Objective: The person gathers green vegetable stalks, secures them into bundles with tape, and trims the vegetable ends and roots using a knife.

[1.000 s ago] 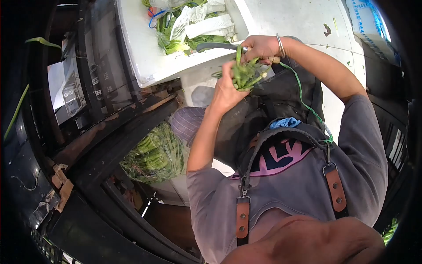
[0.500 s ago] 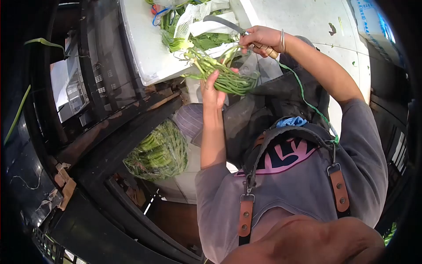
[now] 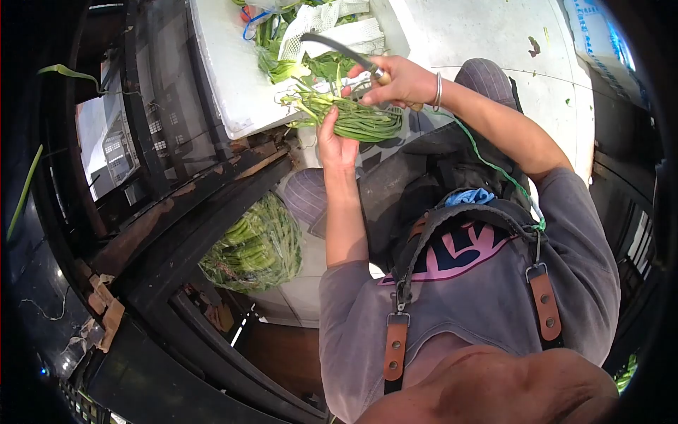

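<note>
My left hand (image 3: 337,141) is closed around a bundle of long thin green stems (image 3: 371,124), with its thumb lying across them. The bundle's pale, leafy ends point left and its rounded, bent side faces right. Above it, my right hand (image 3: 401,79) grips the wooden handle of a curved knife (image 3: 337,46), whose dark blade points up and left over a white foam box (image 3: 214,81). Some fingers of the right hand reach down to the top of the bundle. A green cord (image 3: 487,152) runs from near the handle to my apron strap.
Leafy greens (image 3: 328,67) and white netting (image 3: 339,32) lie in the foam box. A plastic bag of greens (image 3: 254,244) sits on the floor between dark beams (image 3: 205,208) and my leg. A blue and white package (image 3: 600,32) stands at upper right.
My right hand has moved left and slightly down, bringing the knife with it, and now overlaps the bundle's upper side. The bundle in my left hand has shifted slightly up and left.
</note>
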`<move>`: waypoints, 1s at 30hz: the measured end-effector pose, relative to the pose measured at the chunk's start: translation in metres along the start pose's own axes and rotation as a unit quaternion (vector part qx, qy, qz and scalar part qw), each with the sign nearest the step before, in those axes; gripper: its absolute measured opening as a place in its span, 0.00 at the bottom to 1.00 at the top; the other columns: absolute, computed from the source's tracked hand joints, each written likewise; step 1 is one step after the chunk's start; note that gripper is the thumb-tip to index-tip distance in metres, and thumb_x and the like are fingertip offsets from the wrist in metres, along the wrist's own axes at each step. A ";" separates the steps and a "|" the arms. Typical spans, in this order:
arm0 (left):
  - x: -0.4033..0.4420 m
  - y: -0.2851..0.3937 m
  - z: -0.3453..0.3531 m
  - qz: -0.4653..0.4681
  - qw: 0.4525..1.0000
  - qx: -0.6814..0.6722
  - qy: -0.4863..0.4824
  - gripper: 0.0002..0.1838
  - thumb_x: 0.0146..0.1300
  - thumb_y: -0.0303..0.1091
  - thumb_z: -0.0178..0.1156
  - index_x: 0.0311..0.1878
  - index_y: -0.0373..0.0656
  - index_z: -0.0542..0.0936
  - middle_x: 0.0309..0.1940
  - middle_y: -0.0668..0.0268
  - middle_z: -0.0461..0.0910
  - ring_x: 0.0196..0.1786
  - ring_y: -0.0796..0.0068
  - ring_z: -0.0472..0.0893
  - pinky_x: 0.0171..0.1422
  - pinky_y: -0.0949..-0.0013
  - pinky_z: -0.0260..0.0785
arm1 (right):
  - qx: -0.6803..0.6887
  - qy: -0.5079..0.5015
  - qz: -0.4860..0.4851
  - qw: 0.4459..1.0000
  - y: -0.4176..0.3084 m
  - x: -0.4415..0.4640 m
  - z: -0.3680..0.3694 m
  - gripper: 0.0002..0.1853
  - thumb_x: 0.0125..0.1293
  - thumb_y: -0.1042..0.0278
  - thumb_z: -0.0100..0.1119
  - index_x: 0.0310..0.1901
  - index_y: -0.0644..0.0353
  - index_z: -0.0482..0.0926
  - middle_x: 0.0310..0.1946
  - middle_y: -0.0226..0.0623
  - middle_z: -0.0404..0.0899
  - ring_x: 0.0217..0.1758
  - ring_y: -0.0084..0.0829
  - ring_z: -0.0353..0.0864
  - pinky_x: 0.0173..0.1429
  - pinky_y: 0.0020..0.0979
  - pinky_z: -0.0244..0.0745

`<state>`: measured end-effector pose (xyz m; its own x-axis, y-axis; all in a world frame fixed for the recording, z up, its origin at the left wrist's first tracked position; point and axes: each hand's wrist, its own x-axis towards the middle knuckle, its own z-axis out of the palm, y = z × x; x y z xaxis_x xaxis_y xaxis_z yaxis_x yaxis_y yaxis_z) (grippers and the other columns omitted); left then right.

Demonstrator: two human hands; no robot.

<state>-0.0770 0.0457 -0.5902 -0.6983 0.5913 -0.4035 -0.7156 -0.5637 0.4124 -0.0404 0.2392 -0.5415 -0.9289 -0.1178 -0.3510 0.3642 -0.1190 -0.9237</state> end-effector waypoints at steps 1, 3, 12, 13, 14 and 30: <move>0.001 -0.001 -0.002 0.010 1.000 -0.003 0.013 0.26 0.64 0.30 0.48 0.65 0.36 0.59 0.55 0.52 0.71 0.58 0.57 0.72 0.61 0.52 0.67 | -0.030 -0.007 0.003 1.000 -0.008 -0.002 0.007 0.22 0.56 0.67 0.65 0.53 0.55 0.72 0.17 0.24 0.69 0.12 0.13 0.64 0.15 0.18 0.58; 0.000 -0.003 -0.004 0.013 1.000 0.007 0.027 0.24 0.64 0.30 0.49 0.62 0.34 0.62 0.56 0.52 0.71 0.59 0.56 0.71 0.62 0.52 0.66 | -0.135 0.013 -0.104 0.985 0.010 0.010 0.014 0.20 0.57 0.68 0.64 0.52 0.54 0.73 0.18 0.24 0.70 0.12 0.13 0.64 0.16 0.18 0.58; -0.004 0.003 -0.006 -0.011 0.995 -0.094 0.009 0.21 0.62 0.29 0.51 0.57 0.31 0.67 0.50 0.51 0.74 0.53 0.50 0.75 0.60 0.51 0.67 | 0.158 0.190 0.034 0.969 0.010 0.011 0.024 0.07 0.62 0.69 0.56 0.37 0.61 0.71 0.25 0.36 0.80 0.11 0.17 0.65 0.14 0.19 0.58; -0.002 0.000 -0.007 -0.002 0.997 -0.076 0.011 0.19 0.62 0.29 0.51 0.55 0.31 0.68 0.48 0.52 0.75 0.52 0.50 0.75 0.59 0.50 0.68 | 0.185 0.191 0.033 0.964 0.014 0.012 0.023 0.08 0.62 0.69 0.56 0.37 0.61 0.70 0.26 0.38 0.81 0.11 0.17 0.65 0.14 0.20 0.59; -0.001 -0.004 -0.008 0.007 0.998 -0.059 0.012 0.18 0.62 0.29 0.52 0.53 0.31 0.69 0.46 0.52 0.76 0.51 0.49 0.76 0.58 0.49 0.68 | 0.184 0.190 0.033 0.964 0.018 0.014 0.022 0.08 0.62 0.69 0.56 0.37 0.61 0.70 0.26 0.38 0.81 0.11 0.17 0.65 0.14 0.20 0.59; 0.030 -0.035 0.024 0.172 0.966 0.060 0.184 0.08 0.58 0.20 0.52 0.41 0.28 0.70 0.30 0.55 0.76 0.28 0.61 0.80 0.35 0.63 0.77 | -0.333 0.411 -0.168 0.832 0.031 -0.044 -0.017 0.13 0.69 0.59 0.45 0.36 0.61 0.70 0.24 0.44 0.77 0.22 0.45 0.74 0.28 0.39 0.68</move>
<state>-0.0727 0.0970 -0.5973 -0.8685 0.1233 -0.4802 -0.4489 -0.6067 0.6561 0.0107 0.2576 -0.5568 -0.8025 0.5580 0.2111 0.2101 0.5955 -0.7754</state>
